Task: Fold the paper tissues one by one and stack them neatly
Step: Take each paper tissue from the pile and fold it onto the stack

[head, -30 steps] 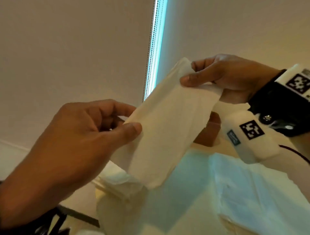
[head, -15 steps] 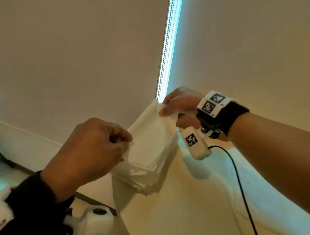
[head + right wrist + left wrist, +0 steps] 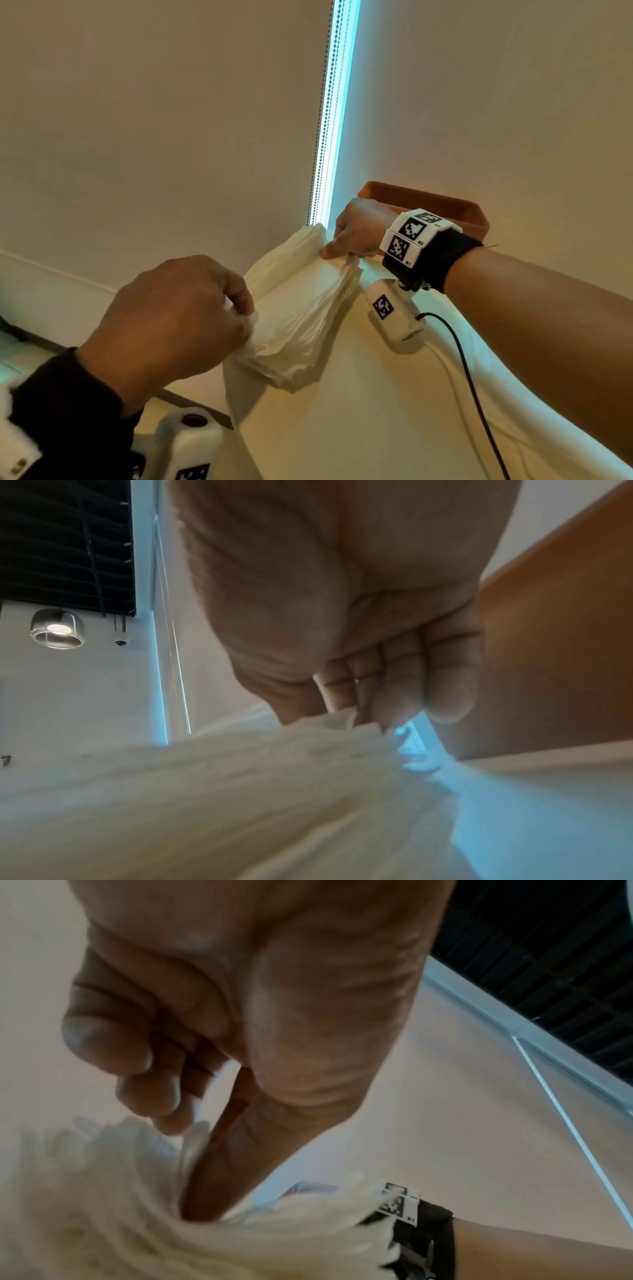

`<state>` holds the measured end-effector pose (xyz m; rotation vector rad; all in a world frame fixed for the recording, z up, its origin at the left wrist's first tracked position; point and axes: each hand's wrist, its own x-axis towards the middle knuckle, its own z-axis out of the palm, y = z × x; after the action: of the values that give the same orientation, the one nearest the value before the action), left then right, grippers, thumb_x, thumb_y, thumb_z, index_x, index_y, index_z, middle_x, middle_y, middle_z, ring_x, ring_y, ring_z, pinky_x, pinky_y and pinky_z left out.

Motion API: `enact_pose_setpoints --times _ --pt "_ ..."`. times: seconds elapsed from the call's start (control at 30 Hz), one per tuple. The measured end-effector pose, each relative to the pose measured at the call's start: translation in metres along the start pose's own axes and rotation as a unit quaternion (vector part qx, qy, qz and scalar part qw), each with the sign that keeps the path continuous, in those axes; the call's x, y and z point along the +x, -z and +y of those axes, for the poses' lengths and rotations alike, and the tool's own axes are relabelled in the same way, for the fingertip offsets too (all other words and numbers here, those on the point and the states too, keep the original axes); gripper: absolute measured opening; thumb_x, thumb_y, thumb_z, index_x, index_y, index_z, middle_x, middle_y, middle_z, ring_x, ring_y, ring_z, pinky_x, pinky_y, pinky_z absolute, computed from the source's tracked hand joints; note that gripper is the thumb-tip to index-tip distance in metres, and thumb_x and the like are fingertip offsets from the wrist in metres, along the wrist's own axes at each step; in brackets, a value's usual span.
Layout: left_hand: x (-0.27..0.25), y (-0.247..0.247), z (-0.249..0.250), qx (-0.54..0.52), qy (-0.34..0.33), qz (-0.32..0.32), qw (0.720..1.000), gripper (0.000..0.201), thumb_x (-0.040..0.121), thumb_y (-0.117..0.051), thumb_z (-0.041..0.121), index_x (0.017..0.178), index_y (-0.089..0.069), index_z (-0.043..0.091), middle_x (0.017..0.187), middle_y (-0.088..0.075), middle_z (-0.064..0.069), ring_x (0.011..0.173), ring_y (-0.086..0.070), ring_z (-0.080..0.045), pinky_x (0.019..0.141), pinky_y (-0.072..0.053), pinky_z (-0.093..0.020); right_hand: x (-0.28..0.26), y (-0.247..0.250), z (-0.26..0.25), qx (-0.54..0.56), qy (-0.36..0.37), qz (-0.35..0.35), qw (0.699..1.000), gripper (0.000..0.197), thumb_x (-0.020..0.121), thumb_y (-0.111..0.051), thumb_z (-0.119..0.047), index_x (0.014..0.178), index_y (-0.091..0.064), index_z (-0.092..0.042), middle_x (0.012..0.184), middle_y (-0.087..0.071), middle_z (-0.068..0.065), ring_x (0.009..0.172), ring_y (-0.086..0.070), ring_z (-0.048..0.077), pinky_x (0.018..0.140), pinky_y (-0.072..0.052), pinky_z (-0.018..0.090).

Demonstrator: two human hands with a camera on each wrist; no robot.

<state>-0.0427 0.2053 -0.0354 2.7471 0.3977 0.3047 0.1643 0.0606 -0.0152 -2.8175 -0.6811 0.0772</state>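
A stack of white folded tissues [image 3: 294, 318] lies on the pale table [image 3: 376, 428], just in front of the orange tray [image 3: 445, 209]. Its layers are slightly offset, so the edges nearest the table's front look ragged. The top tissue [image 3: 291, 274] lies flat on the stack, its far corner nearest the tray, its near end slightly crumpled.

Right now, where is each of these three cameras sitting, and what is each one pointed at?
Head: on the head, looking down at the tissue stack on the table; both hands and forearms show.
Left wrist: under the left hand, looking along its curled fingers pinching tissue.
Right wrist: under the right hand, fingers on the stack's far end.
All three share the stack; the left-wrist view also catches the right wristband.
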Motion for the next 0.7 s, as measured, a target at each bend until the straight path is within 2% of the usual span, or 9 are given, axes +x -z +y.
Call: enact_pose_setpoints --times 0.07,0.13,0.27,0.33,0.4,0.47,0.53,0.6,0.7 --pt "-0.002 0.007 0.013 0.032 -0.023 0.043 0.998 0.012 0.077 -0.071 0.045 0.079 -0.06 0.048 0.082 -0.04 0.024 0.077 -0.049 -0.004 0.061 -0.039 -0.024 -0.007 0.009 0.008 0.004 -0.005 0.032 0.999 0.036 0.079 -0.079 -0.04 0.095 -0.07 -0.009 0.084 -0.069 0.0 0.078 -0.067 0.016 0.061 -0.05 0.027" --pt "-0.005 0.017 0.034 0.035 -0.068 0.087 0.993 0.017 0.076 -0.072 0.043 0.082 -0.057 0.049 0.081 -0.04 0.024 0.073 -0.046 -0.004 0.057 -0.031 -0.023 -0.021 0.024 0.019 0.034 -0.007 0.049 0.998 0.029 0.082 -0.078 -0.034 0.09 -0.07 -0.008 0.079 -0.068 0.001 0.074 -0.065 0.016 0.065 -0.053 0.03" --pt "-0.009 0.029 0.093 0.012 -0.186 0.086 0.979 0.019 0.071 -0.074 0.043 0.075 -0.056 0.047 0.074 -0.045 0.026 0.066 -0.046 0.0 0.057 -0.033 -0.023 -0.074 0.063 0.047 0.139 -0.032 0.066 0.988 0.023 0.084 -0.077 -0.031 0.087 -0.074 -0.008 0.069 -0.069 0.002 0.061 -0.062 0.013 0.063 -0.057 0.029" --pt "-0.008 0.02 0.124 0.017 -0.253 0.033 0.967 0.017 0.071 -0.072 0.048 0.08 -0.058 0.046 0.074 -0.048 0.024 0.067 -0.048 0.001 0.059 -0.038 -0.021 -0.108 0.08 0.063 0.136 -0.038 0.082 0.987 0.02 0.085 -0.075 -0.033 0.086 -0.074 -0.013 0.069 -0.07 -0.002 0.06 -0.062 0.009 0.055 -0.054 0.022" --pt "-0.005 0.002 0.152 0.038 -0.321 -0.052 0.945 0.03 0.074 -0.071 0.055 0.101 -0.06 0.047 0.083 -0.053 0.023 0.072 -0.05 0.003 0.061 -0.039 -0.014 -0.146 0.092 0.081 0.119 -0.04 0.082 0.989 0.016 0.084 -0.075 -0.032 0.084 -0.074 -0.017 0.07 -0.07 -0.001 0.058 -0.061 0.007 0.054 -0.052 0.02" --pt "-0.001 -0.014 0.175 0.081 -0.38 -0.151 0.909 0.047 0.073 -0.071 0.059 0.117 -0.056 0.046 0.097 -0.057 0.023 0.081 -0.054 0.003 0.068 -0.043 -0.011 -0.184 0.096 0.1 0.083 -0.05 0.054 0.994 0.013 0.082 -0.077 -0.034 0.083 -0.074 -0.021 0.072 -0.072 -0.002 0.06 -0.064 0.006 0.061 -0.055 0.023" --pt "0.0 -0.024 0.195 0.105 -0.421 -0.225 0.872 0.057 0.072 -0.073 0.058 0.124 -0.053 0.048 0.109 -0.058 0.023 0.092 -0.056 0.001 0.078 -0.048 -0.016 -0.217 0.094 0.116 0.032 -0.075 0.007 0.997 0.014 0.08 -0.077 -0.039 0.088 -0.074 -0.027 0.078 -0.073 -0.008 0.07 -0.068 0.004 0.072 -0.059 0.03" --pt "0.002 -0.034 0.211 0.107 -0.447 -0.271 0.846 0.059 0.073 -0.076 0.051 0.127 -0.053 0.045 0.107 -0.057 0.022 0.089 -0.057 0.001 0.079 -0.05 -0.017 -0.244 0.087 0.128 -0.003 -0.1 -0.037 0.994 0.021 0.079 -0.077 -0.043 0.097 -0.072 -0.033 0.084 -0.072 -0.016 0.078 -0.068 -0.001 0.075 -0.06 0.029" --pt "0.003 -0.051 0.227 0.117 -0.464 -0.296 0.827 0.059 0.074 -0.079 0.045 0.128 -0.055 0.04 0.105 -0.054 0.021 0.087 -0.059 -0.003 0.078 -0.051 -0.018 -0.268 0.069 0.135 -0.047 -0.11 -0.078 0.99 0.031 0.078 -0.076 -0.047 0.107 -0.07 -0.037 0.095 -0.068 -0.022 0.088 -0.063 -0.004 0.074 -0.054 0.017"
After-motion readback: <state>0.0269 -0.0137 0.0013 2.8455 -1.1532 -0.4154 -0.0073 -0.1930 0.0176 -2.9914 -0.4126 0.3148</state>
